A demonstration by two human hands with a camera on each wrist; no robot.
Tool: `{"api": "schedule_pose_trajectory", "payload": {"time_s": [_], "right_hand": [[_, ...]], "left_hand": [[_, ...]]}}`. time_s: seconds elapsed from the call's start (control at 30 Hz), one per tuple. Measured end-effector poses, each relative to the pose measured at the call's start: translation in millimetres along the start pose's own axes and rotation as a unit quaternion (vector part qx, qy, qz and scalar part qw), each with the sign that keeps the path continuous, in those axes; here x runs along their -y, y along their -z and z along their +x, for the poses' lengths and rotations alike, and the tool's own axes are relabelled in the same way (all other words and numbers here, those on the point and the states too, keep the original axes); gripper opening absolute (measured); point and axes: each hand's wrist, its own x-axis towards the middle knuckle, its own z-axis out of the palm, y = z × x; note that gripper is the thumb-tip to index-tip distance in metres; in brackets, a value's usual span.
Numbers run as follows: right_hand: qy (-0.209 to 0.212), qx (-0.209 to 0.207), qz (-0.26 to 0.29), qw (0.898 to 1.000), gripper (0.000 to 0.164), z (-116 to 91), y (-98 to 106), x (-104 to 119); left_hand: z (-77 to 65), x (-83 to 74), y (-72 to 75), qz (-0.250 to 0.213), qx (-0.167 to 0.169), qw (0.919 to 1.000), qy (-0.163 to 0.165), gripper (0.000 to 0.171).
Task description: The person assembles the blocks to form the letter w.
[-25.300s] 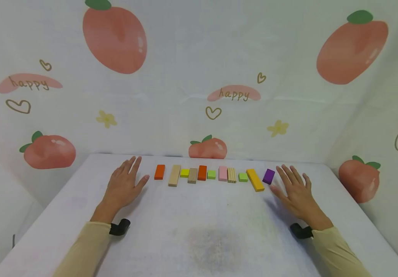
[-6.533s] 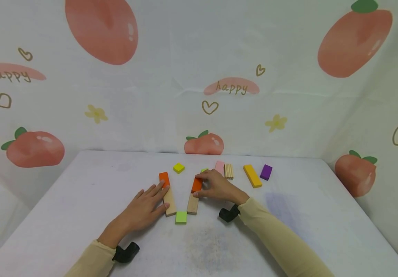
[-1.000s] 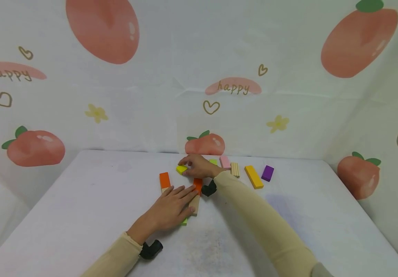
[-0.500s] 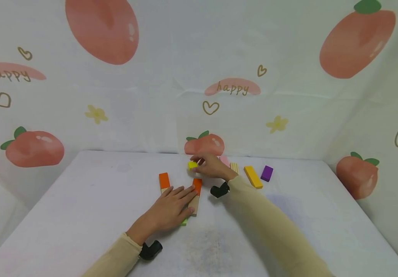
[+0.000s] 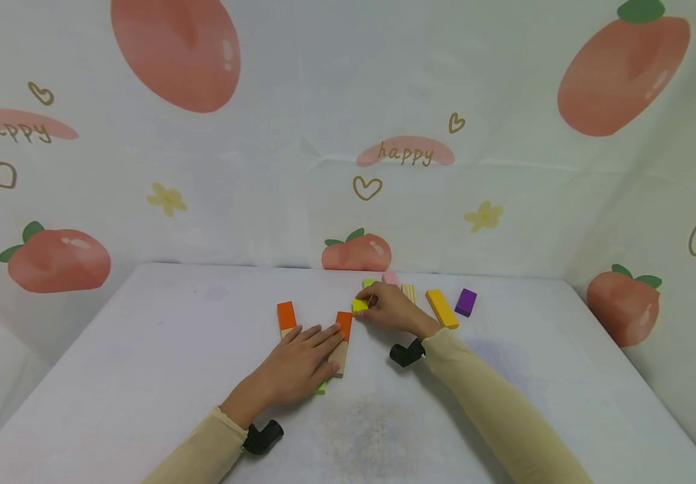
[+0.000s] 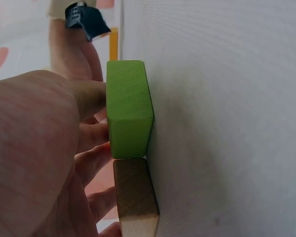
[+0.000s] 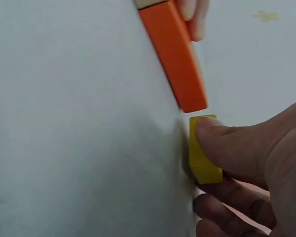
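My right hand pinches a yellow block between thumb and fingers, just beyond the far end of the right orange block in the right wrist view. Flat over the layout, my left hand has extended fingers, with fingertips on that orange block. A wooden block continues the line nearer to me. The left orange block tops a second line, whose wooden block is mostly under my left hand. At the near end is a green block, partly covered by that hand in the head view.
Behind my right hand lie a second green block, a pink block and a striped block. Farther right on the white table are a long yellow-orange block and a purple block. A printed cloth hangs behind.
Over the last second my right hand has carried the yellow block rightward and nearer, to beside the right orange block's far end. My left hand has stayed in place.
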Motion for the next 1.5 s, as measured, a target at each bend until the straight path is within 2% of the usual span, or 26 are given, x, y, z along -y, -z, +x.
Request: {"api": "schedule_pose_trajectory", "payload": {"time_s": [0.3,0.87,1.1,1.23,1.33,1.4,1.5], "right_hand": [[-0.002,-0.012,-0.012,1.0,0.032,-2.1,-5.3,-0.7],[-0.025,-0.007,-0.021,0.999,0.034,-2.5,-8.7,0.1],[-0.015,-0.008,-0.024,1.0,0.035,-4.1,-8.6,0.2],[-0.002,-0.006,-0.014,1.0,0.041,-5.5,-3.9,-2.8],[-0.001,-0.022,0.002,1.0,0.045,-6.0,4.2,-7.8],[-0.005,-0.047,0.013,0.999,0.045,-5.6,11.1,-12.4],[-0.03,-0.083,0.004,0.996,0.047,-4.4,21.2,-20.6]], "left_hand": [[0.1,-0.4,0.6,-0.003,0.0,1.0,0.0,0.054],[0.9,0.2,0.1,0.003,0.004,1.0,0.002,0.054],[0.5,0.0,0.1,0.0,0.004,1.0,0.004,0.054],[0.3,0.0,0.3,-0.002,0.006,1.0,0.003,0.054],[0.2,0.2,0.0,-0.004,0.007,1.0,0.001,0.055],[0.0,0.4,-0.3,-0.004,0.006,1.0,0.001,0.055],[-0.1,0.7,-1.2,-0.003,0.004,1.0,0.001,0.055]]}}
